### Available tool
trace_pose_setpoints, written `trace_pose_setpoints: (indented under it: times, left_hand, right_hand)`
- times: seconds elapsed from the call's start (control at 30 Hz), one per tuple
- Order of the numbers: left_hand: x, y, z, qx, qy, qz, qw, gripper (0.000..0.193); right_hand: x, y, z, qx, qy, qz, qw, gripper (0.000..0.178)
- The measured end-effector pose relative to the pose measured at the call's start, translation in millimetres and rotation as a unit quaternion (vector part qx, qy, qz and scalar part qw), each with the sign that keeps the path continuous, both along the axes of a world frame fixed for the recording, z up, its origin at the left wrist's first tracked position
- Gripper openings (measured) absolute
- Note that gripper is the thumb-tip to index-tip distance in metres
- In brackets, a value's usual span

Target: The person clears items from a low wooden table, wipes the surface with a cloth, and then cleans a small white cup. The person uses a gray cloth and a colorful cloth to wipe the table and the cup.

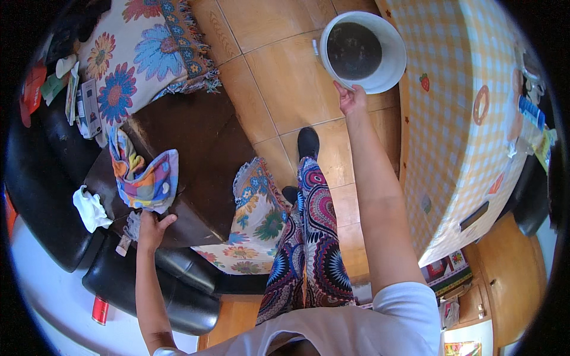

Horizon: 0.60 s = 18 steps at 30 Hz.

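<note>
My right hand reaches forward and grips the near rim of a white bucket. Dark, murky water with light patches on it lies in the bucket, which stands on the tiled floor. My left hand is down at the brown sofa seat, thumb stretched out to the side. Its fingertips are partly hidden at the near edge of a crumpled multicoloured checked cloth. Just left of that hand lies a small greyish translucent item that I cannot make out. A white cloth lies farther left.
A floral fringed throw covers the far part of the sofa; another floral throw hangs near my legs. A table with a yellow checked tablecloth stands on the right. Boxes sit at the far left, and a red can lies lower left.
</note>
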<state>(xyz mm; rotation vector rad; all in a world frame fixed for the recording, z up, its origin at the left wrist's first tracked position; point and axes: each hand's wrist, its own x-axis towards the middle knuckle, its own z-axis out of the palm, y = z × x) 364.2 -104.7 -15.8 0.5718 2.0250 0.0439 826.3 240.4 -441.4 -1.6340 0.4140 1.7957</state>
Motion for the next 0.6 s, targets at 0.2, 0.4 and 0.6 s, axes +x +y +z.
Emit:
trace_pose_setpoints:
  times: [0.2,0.4,0.6]
  left_hand:
    - [-3,-10,-5,0.004,0.028,-0.018,0.999,0.078]
    - [-14,-9,-8,-0.082,0.031,-0.009,0.996,0.092]
    - [-28,-19,-11,-0.132,0.069,-0.021,0.989,0.083]
  right_hand:
    - [31,-32,36,0.047,-0.094,0.087,0.991,0.046]
    - [106,-132,69,0.05,-0.076,0.094,0.991,0.046]
    - [192,-270,138,0.034,-0.092,0.096,0.991,0.048]
